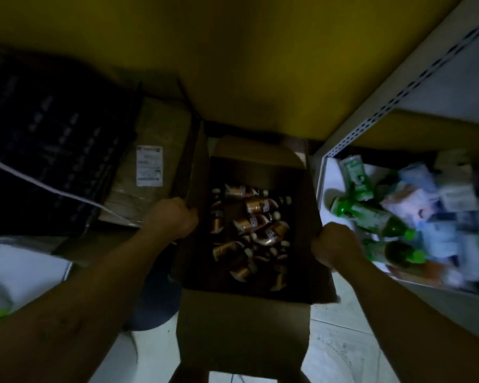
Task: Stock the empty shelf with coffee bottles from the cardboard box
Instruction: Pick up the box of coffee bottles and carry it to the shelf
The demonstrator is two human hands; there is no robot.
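An open cardboard box [241, 324] stands on the floor below me, in dim light. Several small coffee bottles [256, 205] with brown labels and pale caps lie jumbled inside it. My left hand [172, 217] is closed on the box's left flap. My right hand [335, 247] is closed on the box's right wall. A white metal shelf unit [382, 111] rises at the right; its upper levels are out of view.
The shelf's bottom level holds green bottles [371, 217] and mixed packets [437, 200]. A second, taped cardboard box with a white label [149, 165] sits to the left, beside a dark crate [47, 139]. A yellow wall stands behind. Pale tiled floor [343, 341] lies near me.
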